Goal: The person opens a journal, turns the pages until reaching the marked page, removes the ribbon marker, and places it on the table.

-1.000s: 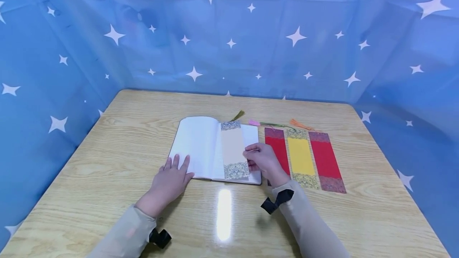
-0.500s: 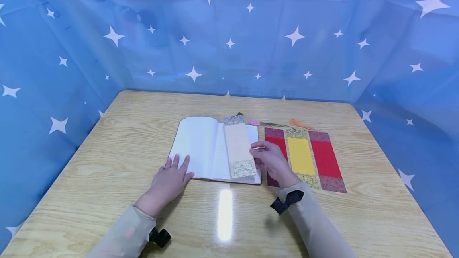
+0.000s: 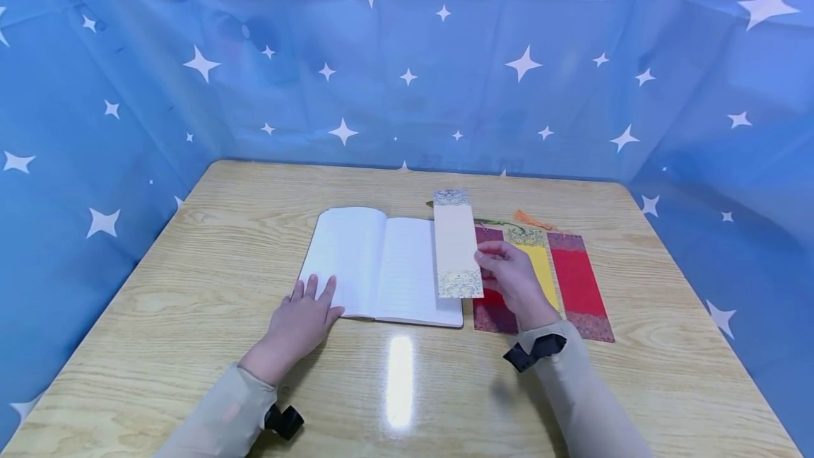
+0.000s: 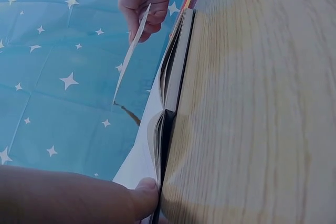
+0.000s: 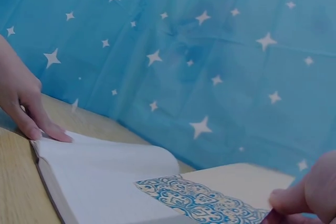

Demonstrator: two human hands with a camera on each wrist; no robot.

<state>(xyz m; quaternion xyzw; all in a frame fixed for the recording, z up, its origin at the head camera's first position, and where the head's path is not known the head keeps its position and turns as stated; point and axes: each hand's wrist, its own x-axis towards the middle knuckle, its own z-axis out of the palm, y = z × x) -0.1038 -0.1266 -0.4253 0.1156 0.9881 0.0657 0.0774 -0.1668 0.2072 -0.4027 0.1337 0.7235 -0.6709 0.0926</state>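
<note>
An open notebook [image 3: 410, 267] with blank-looking left page and lined right page lies on the table. My left hand [image 3: 302, 324] rests on its lower left corner with fingers straight and spread. Over the right edge of the notebook, my right hand [image 3: 511, 281] pinches a cream bookmark [image 3: 455, 239] with blue patterned ends by its right long edge. The left wrist view has this bookmark [image 4: 128, 59] raised off the pages and tilted, its olive tassel [image 4: 130, 115] hanging from the far end. Blue patterning [image 5: 202, 200] shows near the fingers in the right wrist view.
Right of the notebook lie a red bookmark [image 3: 494, 316], partly covered by the hand and the cream one, a yellow bookmark [image 3: 539, 267] and another red bookmark [image 3: 581, 285]. An orange tassel [image 3: 533, 220] lies above them. A starry blue cloth [image 3: 407, 104] hangs behind the wooden table [image 3: 254, 232].
My right hand has lifted the cream bookmark off the right page and carried it rightwards, over the notebook's edge and the nearest red bookmark. The left hand has stayed put.
</note>
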